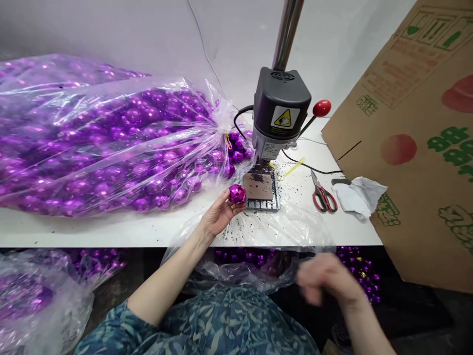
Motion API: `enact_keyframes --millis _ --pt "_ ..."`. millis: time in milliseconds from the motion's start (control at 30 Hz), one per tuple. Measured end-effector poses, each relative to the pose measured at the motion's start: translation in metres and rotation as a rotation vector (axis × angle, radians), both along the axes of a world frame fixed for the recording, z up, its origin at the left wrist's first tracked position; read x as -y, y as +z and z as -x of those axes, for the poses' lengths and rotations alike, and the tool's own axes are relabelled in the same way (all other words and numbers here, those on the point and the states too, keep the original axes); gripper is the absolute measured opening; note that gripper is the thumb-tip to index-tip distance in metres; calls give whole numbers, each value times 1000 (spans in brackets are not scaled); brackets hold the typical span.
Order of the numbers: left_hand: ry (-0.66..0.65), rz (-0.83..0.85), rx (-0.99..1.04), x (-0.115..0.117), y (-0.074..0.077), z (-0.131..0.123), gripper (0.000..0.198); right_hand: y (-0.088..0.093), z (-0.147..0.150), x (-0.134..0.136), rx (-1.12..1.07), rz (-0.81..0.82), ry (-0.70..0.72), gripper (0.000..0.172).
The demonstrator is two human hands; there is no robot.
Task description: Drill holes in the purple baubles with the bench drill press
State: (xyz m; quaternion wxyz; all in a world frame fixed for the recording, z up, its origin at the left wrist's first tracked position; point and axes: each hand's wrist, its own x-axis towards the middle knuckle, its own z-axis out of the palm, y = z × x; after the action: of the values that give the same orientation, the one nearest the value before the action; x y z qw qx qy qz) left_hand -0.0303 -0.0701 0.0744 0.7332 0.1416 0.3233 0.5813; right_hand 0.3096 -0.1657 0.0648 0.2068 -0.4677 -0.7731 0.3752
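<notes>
Left hand: my left hand [219,216] grasps the purple ball [237,194] in its fingertips.
Ball position: over the white table [111,229], just beside the left edge of the drill press [281,111] base plate [260,190].
Ball axis: round; I cannot tell a long axis or which way it points.
Right hand: my right hand [325,281] is below the table edge, blurred; I cannot tell its grip.
Labels: yellow warning triangle on the drill press head; green print on the cardboard box [417,148], unreadable.
</notes>
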Motion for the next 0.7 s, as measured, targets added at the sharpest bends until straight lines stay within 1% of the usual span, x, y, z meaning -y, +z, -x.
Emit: enact_keyframes --millis 67,100,167,233,300,367,433,467,533,600,667,700 --pt "16 -19 -15 0 -2 2 37 -33 25 11 86 65 29 43" --pt "23 -22 -21 -1 -3 3 39 -46 36 16 121 108 40 43" --pt "31 -21 -27 -2 -5 4 43 -66 50 21 191 186 59 43" --pt "32 -23 -28 -3 -5 4 45 -77 54 23 239 264 77 39" --pt "28 -39 -33 -4 -5 4 47 -78 50 23 241 347 127 37" --pt "23 -56 -44 -5 -5 4 49 -72 44 23 192 432 227 40" --pt "10 -44 -56 -6 -7 4 46 -63 40 24 136 475 294 43" --pt "-2 -27 -61 -8 -8 4 42 -57 40 25 115 470 298 44" --pt "-32 13 -68 -10 -10 4 36 -43 40 22 89 418 251 48" --pt "-39 25 -74 -12 -11 3 34 -22 38 13 65 350 198 47" --pt "-10 3 -78 -14 -10 2 33 7 32 -2 21 300 178 41" --pt "10 -14 -83 -15 -9 2 34 24 29 -13 -13 279 182 42"
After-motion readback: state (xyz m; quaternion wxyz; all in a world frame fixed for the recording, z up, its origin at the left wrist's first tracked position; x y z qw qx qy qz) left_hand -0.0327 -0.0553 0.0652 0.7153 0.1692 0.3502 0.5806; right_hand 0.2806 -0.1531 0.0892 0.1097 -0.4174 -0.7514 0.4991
